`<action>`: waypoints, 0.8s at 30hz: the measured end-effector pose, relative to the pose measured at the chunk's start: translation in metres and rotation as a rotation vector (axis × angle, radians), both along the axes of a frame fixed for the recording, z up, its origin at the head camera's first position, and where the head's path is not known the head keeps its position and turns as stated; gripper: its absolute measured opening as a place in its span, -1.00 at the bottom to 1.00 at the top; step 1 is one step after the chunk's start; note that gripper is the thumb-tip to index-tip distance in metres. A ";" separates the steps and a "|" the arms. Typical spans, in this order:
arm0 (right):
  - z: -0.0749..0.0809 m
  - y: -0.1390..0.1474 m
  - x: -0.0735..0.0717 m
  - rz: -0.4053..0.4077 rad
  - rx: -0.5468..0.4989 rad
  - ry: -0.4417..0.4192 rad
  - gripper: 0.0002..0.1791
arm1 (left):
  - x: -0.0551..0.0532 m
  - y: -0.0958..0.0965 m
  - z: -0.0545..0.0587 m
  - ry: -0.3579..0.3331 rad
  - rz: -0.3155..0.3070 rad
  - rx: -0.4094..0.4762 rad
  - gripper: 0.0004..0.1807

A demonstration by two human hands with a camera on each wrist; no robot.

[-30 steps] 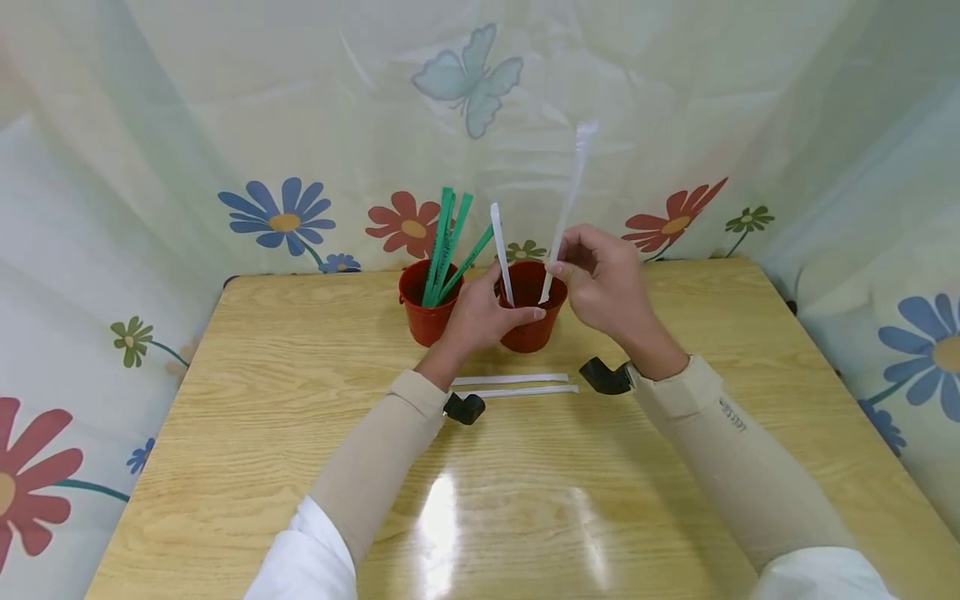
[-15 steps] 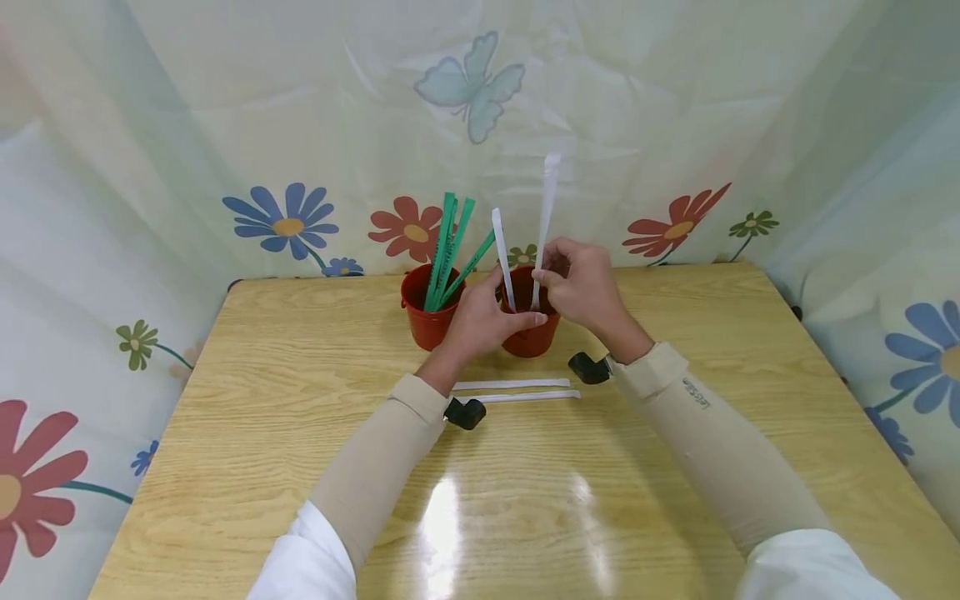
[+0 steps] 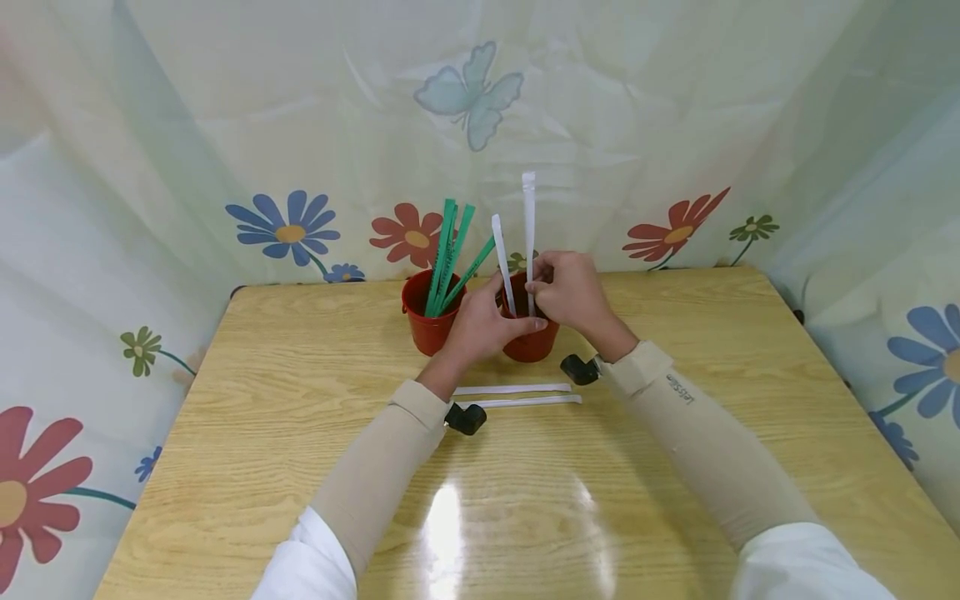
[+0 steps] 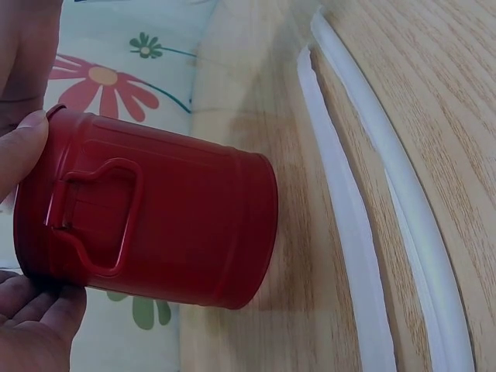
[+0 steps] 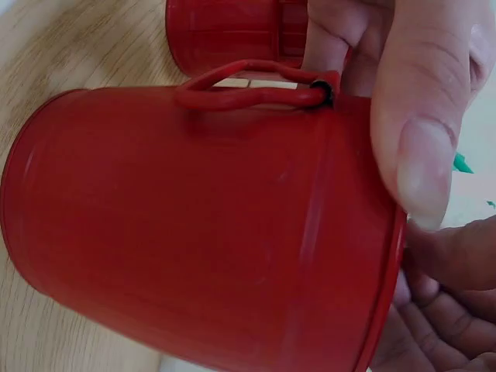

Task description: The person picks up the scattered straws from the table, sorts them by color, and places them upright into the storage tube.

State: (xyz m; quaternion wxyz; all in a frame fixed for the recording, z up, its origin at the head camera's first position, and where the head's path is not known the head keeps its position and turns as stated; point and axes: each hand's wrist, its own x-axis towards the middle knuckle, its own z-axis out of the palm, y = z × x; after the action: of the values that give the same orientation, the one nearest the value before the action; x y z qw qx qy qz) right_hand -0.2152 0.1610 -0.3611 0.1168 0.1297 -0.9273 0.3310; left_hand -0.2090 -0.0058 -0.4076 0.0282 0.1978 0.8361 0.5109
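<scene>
My left hand [image 3: 480, 323] grips the rim of the right-hand red bucket [image 3: 531, 345], its thumb across the front. The left wrist view shows this red bucket [image 4: 186, 225] upright on the table with its side handle. Between thumb and fingers my right hand [image 3: 573, 292] pinches a tall white paper-wrapped straw [image 3: 528, 212], whose lower end is down inside that bucket. Another white wrapped straw [image 3: 501, 250] leans in the same bucket, near my left fingers. In the right wrist view, the right fingertips [image 5: 465, 252] are right at the rim, and the held straw is hidden.
A second red bucket [image 3: 431, 335] stands just left, holding several green wrapped sticks [image 3: 448, 258]. Two white wrapped straws [image 3: 517, 389] lie side by side on the wooden table [image 3: 337, 467] in front of the buckets. A flowered curtain [image 3: 600, 125] hangs behind.
My right hand has moved left and slightly down, bringing the white straw upright and lower into the right-hand bucket. The left hand keeps its grip on the rim.
</scene>
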 end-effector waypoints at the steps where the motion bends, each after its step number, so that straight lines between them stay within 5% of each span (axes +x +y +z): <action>1: 0.000 -0.001 0.000 -0.003 0.008 -0.012 -0.93 | 0.000 0.000 0.000 0.000 0.001 -0.006 -0.18; 16: 0.004 -0.002 0.000 -0.028 0.067 -0.119 -0.82 | 0.002 0.000 0.000 -0.002 -0.015 0.015 -0.20; 24: 0.007 0.006 0.027 -0.012 -0.039 -0.057 -0.87 | 0.002 -0.001 -0.001 -0.012 0.001 0.017 -0.23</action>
State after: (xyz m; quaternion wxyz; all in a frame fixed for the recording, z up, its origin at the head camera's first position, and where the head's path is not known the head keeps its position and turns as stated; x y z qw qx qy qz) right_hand -0.1880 0.1668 -0.3536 0.0949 0.1122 -0.9244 0.3519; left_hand -0.2066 -0.0063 -0.4084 0.0312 0.1948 0.8316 0.5191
